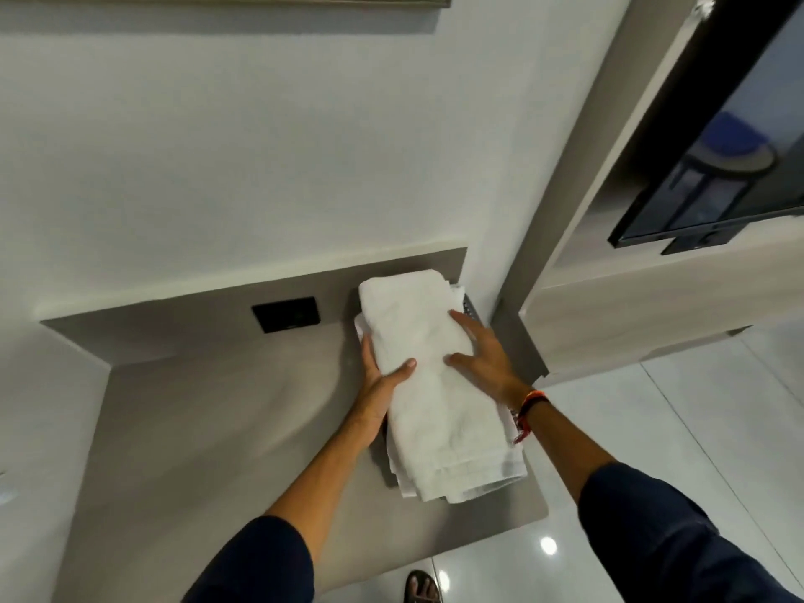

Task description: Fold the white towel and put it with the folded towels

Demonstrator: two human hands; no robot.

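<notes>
A folded white towel [428, 376] lies lengthwise on top of a stack of folded towels [402, 480] at the right end of a grey desk [217, 428]. My left hand [383, 380] grips the towel's left edge, thumb on top and fingers underneath. My right hand [483, 350] rests flat on the towel's right side with its fingers spread. The stack below shows only as white edges at the front and left, and something dark sits under it.
A black wall socket [287, 314] sits in the desk's back panel, left of the towels. A wall-mounted TV [718, 137] hangs at the right above a pale cabinet [652, 306]. Glossy white floor tiles [652, 428] lie to the right; a sandalled foot [422, 587] shows below.
</notes>
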